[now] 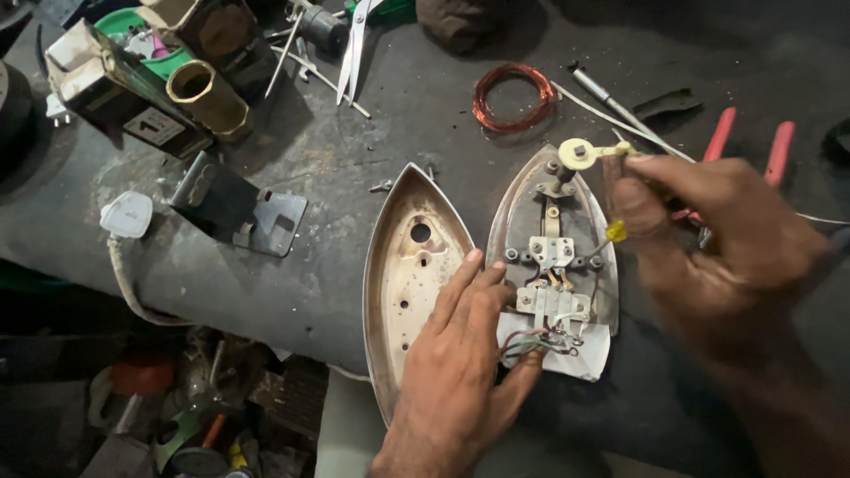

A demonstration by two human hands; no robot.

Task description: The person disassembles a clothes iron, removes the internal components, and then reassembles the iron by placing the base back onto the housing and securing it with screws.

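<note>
Iron base (553, 257) lies flat near the middle of the desk (354, 159), its pointed end far from the person and its wiring side up, so the terminal block (553, 304), screws and round dial (577, 153) are all open to reach. The left hand (460, 372) rests spread and flat across the near end of the base, fingers on its left edge and by the loose wires (536, 343), apparently pinning it so it cannot slide. The right hand (717, 239) is closed around a thin screwdriver with a yellow handle (616, 231), its tip angled down toward the screws of the small plate above the terminal block; the hand is blurred.

Just left of the base, touching or nearly so, the metal cover (412, 274) lies upside down, hollow side up, seemingly set aside within reach.

The desk is dark, scuffed and dusty. Farther off lie a coil of copper wire (513, 96), scissors (356, 44), pliers with red handles (753, 142) partly behind the right hand, a white plug (127, 215) with its cord hanging over the near edge, and a brass fitting (208, 97). Below the near edge, the floor area is cluttered with dim odds and ends.
</note>
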